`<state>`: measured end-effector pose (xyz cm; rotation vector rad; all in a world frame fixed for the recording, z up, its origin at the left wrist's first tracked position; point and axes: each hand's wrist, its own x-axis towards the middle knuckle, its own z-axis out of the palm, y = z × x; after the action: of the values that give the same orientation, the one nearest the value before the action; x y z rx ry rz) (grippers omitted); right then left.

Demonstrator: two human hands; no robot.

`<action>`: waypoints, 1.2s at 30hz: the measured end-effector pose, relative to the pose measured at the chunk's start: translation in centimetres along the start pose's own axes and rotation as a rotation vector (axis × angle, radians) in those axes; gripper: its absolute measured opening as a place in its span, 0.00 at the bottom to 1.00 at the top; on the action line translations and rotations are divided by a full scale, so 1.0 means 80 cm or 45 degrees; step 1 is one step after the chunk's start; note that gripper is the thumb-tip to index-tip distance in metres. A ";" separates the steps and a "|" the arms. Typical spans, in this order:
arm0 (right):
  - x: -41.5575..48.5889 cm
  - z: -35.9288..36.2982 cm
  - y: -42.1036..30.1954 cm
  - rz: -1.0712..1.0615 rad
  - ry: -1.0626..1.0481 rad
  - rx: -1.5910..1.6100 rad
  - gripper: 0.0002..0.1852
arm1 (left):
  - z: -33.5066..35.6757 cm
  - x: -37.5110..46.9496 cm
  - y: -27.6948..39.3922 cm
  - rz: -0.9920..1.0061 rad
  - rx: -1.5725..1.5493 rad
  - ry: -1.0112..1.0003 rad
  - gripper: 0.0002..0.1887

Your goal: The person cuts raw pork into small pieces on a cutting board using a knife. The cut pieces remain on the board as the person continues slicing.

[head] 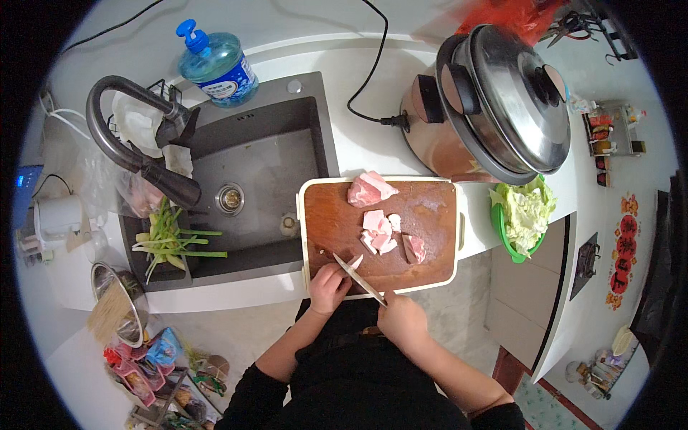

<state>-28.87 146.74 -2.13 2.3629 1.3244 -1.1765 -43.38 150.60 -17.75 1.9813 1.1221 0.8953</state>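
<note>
My right hand (403, 321) grips the handle of a kitchen knife (361, 280), whose blade points up and left over the near edge of a cutting board (333, 220). Under the fingers of my left hand (329, 288) a small piece of raw meat (355, 262) is pressed against the board, just beside the blade. Several cut pieces of pale raw meat (379, 231) lie in a loose heap at the board's middle. A larger chunk of raw meat (371, 189) rests near the far edge, and a redder piece (414, 249) lies to the right.
Left of the board is a grey sink (263, 156) with a dark faucet (129, 161) and green onions (174, 242). A soap bottle (223, 70) stands behind it. At the back right is a large electric cooker (446, 129); a green basket (500, 226) of leafy vegetable (524, 212) sits nearby.
</note>
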 end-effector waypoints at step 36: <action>0.085 0.053 0.033 -0.229 0.481 0.479 0.10 | -0.006 -0.004 -0.002 -0.122 -0.181 0.007 0.13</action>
<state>-27.15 147.38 -10.39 2.9012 1.5745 -1.1498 -43.95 150.48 -17.73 1.7962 1.1154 0.9050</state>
